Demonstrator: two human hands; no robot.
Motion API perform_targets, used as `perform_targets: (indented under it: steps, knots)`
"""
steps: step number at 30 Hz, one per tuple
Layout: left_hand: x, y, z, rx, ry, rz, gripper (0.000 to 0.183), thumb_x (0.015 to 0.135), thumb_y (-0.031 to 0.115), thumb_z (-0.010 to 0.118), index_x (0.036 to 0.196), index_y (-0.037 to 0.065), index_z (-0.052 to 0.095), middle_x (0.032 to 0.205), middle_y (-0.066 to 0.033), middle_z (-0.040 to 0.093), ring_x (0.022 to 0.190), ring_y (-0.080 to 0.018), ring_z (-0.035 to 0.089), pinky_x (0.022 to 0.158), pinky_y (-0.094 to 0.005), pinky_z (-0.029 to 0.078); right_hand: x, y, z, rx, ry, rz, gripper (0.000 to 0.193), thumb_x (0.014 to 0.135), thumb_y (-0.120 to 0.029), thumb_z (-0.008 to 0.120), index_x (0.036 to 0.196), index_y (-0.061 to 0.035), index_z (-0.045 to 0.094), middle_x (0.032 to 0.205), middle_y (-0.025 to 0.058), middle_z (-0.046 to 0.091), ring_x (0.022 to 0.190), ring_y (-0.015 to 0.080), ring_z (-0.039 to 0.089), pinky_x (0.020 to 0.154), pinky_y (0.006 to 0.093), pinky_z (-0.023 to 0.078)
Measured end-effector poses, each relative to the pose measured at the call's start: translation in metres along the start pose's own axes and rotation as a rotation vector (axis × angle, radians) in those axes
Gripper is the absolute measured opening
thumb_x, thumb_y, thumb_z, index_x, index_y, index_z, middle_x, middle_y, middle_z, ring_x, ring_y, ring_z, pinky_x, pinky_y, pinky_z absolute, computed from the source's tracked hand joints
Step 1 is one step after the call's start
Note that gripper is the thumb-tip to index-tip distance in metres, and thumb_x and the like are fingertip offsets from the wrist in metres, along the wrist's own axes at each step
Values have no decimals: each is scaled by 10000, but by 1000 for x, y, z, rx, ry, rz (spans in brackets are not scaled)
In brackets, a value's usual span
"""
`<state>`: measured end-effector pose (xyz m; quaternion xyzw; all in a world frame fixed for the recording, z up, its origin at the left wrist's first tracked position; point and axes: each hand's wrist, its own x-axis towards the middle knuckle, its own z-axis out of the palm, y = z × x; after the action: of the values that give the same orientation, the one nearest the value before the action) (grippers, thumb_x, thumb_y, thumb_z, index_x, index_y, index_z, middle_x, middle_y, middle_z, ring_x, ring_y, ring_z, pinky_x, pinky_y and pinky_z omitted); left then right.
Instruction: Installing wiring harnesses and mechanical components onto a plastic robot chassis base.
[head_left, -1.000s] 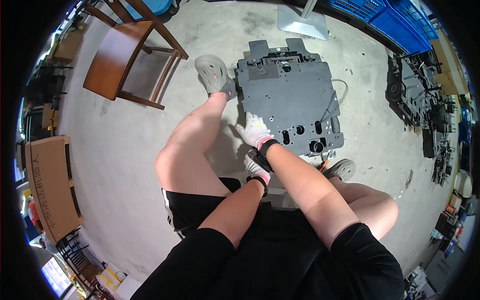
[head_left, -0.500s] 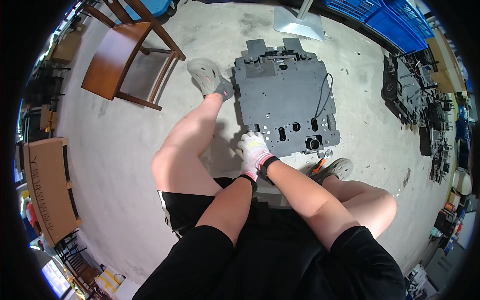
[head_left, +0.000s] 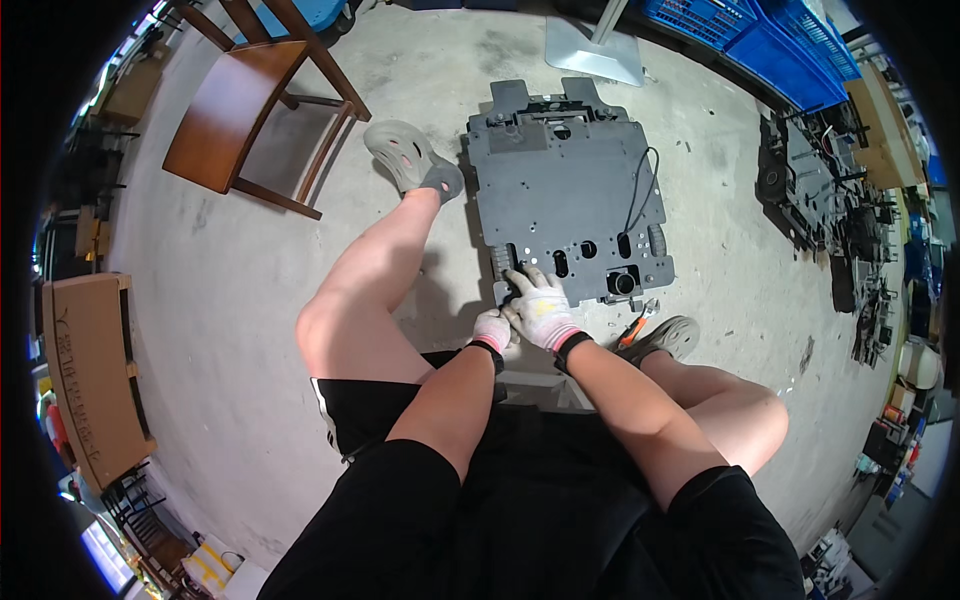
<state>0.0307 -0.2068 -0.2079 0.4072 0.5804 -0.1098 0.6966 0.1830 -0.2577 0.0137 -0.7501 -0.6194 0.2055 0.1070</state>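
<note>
A flat dark grey wheeled chassis [head_left: 560,185] lies on the floor in front of me, with slots, holes and a loop of black cable on its top plate. At its near left corner my right hand [head_left: 543,310], in a white glove, lies on the plate with its fingers spread and touching the surface by a slot. Just left of it my left hand [head_left: 491,331], also gloved, is closed at the chassis's near edge; what its fingers grip is hidden. A ridged wheel [head_left: 500,261] shows in the left cut-out. An orange-handled wrench [head_left: 636,325] lies beside my right shoe.
A brown wooden chair [head_left: 240,110] stands at far left. Blue crates [head_left: 785,60] and black mechanical parts [head_left: 800,190] line the right side. A metal stand base [head_left: 594,55] is behind the chassis, and a cardboard box [head_left: 88,375] sits at left.
My right hand has shifted right, and its fingers have spread on the plate. My left hand now shows separately beside it, lower at the near edge. The wheel at left is more exposed.
</note>
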Motion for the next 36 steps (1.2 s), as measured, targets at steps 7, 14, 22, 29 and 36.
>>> perform_targets:
  steps: [7, 14, 22, 29, 36]
  knots:
    - [-84, 69, -1, 127, 39, 21, 408, 1059, 452, 566, 924, 94, 707, 675, -55, 658, 542, -196, 678, 490, -362, 509, -12, 29, -9, -191, 13, 38, 231, 871, -327, 722, 888, -116, 815, 1570, 91, 462, 1456, 325, 392, 1145, 530, 338]
    - [-78, 68, 1, 110, 22, -36, 436, 1051, 480, 566, 913, 86, 692, 656, -57, 650, 516, -207, 662, 501, -353, 525, 6, 72, -31, -261, 102, 284, 207, 889, -330, 725, 898, -147, 822, 1601, 79, 420, 1472, 352, 366, 1180, 538, 292]
    - [-78, 66, 18, 79, 135, -135, 486, 1007, 567, 589, 893, 100, 654, 653, -39, 637, 470, -211, 627, 418, -365, 504, 127, 72, 0, 306, 60, 559, 573, 978, -470, 528, 1297, -16, 670, 1589, 232, 405, 1488, 410, 339, 1192, 526, 298]
    - [-62, 47, 30, -11, 202, 45, 432, 1022, 512, 597, 897, 103, 654, 634, -48, 614, 464, -226, 608, 422, -391, 492, 93, 6, 21, 51, -118, -99, 442, 1001, -478, 558, 1046, -90, 766, 1538, 74, 505, 1463, 320, 385, 1183, 550, 300]
    - [-62, 56, 26, 116, 182, -106, 449, 1025, 501, 596, 877, 82, 662, 620, -76, 599, 476, -255, 610, 448, -422, 509, 11, 52, -18, -137, -184, -115, 359, 954, -439, 616, 934, -144, 819, 1582, 37, 446, 1509, 321, 311, 1238, 540, 248]
